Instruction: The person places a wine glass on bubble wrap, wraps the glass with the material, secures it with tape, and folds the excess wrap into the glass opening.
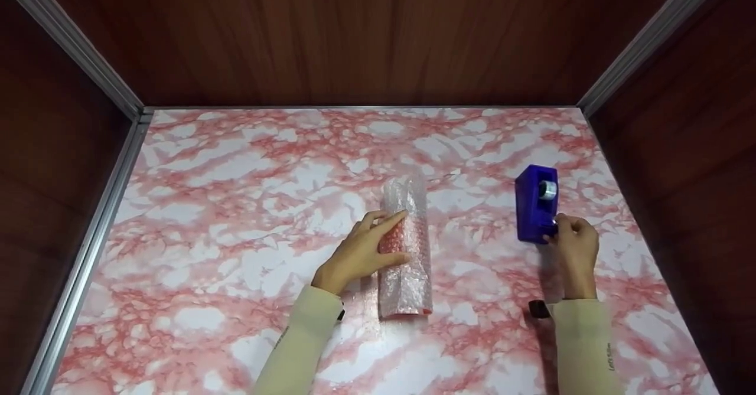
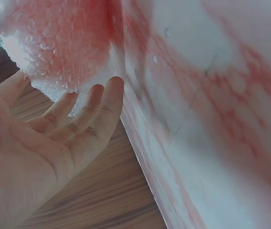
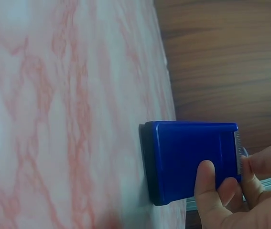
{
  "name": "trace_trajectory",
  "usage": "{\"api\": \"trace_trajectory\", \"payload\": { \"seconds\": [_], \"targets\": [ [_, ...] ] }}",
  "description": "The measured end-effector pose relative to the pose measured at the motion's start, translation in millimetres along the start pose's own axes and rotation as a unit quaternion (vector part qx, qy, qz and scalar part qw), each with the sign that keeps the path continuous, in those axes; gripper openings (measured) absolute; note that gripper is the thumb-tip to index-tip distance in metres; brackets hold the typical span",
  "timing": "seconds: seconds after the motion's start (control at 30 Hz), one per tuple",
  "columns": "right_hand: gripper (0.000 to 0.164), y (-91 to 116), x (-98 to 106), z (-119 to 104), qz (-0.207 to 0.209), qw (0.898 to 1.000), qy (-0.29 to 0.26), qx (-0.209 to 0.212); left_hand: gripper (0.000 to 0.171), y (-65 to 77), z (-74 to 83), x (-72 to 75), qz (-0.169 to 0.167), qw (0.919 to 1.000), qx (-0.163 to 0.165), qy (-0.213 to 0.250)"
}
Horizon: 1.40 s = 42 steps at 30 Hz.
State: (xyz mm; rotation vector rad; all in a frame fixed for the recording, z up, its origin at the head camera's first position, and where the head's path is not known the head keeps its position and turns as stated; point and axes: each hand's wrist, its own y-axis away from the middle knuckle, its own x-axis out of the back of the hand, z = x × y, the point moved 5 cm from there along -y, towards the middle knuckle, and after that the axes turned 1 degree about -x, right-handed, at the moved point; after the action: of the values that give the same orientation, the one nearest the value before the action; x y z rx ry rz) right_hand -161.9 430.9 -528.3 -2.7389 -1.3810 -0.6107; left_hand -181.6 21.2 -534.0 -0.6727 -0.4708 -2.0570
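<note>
We are resting our left hand (image 1: 357,252), fingers spread wide, against the bubble-wrapped bundle (image 1: 406,289), which is lying just right of the head frame's centre, while at centre right our right hand (image 1: 579,252) is pinching tape (image 1: 548,190) at the toothed edge (image 3: 238,151) of the blue dispenser (image 1: 526,206) standing on the pink marbled table (image 1: 236,300)

You are at a boxed-in work booth: dark wood-grain panels (image 1: 354,41) wall the table (image 1: 236,324) at the back and both sides, with metal strips (image 1: 71,41) along their corners. A tape dispenser (image 1: 525,206) and bubble wrap (image 1: 406,283) sit on its marbled top. You cannot tell whether a home, shop or workshop surrounds it.
</note>
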Motion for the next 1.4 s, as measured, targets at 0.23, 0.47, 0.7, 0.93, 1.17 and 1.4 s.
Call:
{"api": "trace_trajectory", "payload": {
  "seconds": [0.23, 0.47, 0.7, 0.93, 1.17, 1.4],
  "targets": [
    [0.018, 2, -6, 3, 0.006, 0.993, -0.120, -0.002, 0.086, 1.2, 0.5, 0.7, 0.006, 1.0000, 0.000, 0.004],
    [0.018, 9, -5, 10, 0.028, 0.990, -0.140, 0.021, 0.087, 1.8, -0.4, -1.2, 0.003, 1.0000, -0.003, 0.006],
    [0.019, 14, -5, 16, 0.045, 0.982, -0.178, 0.042, 0.087, 1.3, -0.5, -1.2, 0.005, 0.9999, -0.006, 0.007],
    [0.021, 19, -6, 21, 0.039, 0.970, -0.233, 0.052, 0.087, 0.7, -1.0, -1.8, 0.002, 0.9999, -0.008, 0.010],
    [0.020, 24, -8, 27, 0.042, 0.952, -0.299, 0.056, 0.087, 1.8, -0.6, -1.3, 0.003, 0.9999, -0.004, 0.013],
    [0.024, 26, -10, 29, 0.050, 0.940, -0.335, 0.046, 0.087, 1.2, -1.2, -2.1, 0.006, 0.9999, -0.005, 0.013]
  ]
}}
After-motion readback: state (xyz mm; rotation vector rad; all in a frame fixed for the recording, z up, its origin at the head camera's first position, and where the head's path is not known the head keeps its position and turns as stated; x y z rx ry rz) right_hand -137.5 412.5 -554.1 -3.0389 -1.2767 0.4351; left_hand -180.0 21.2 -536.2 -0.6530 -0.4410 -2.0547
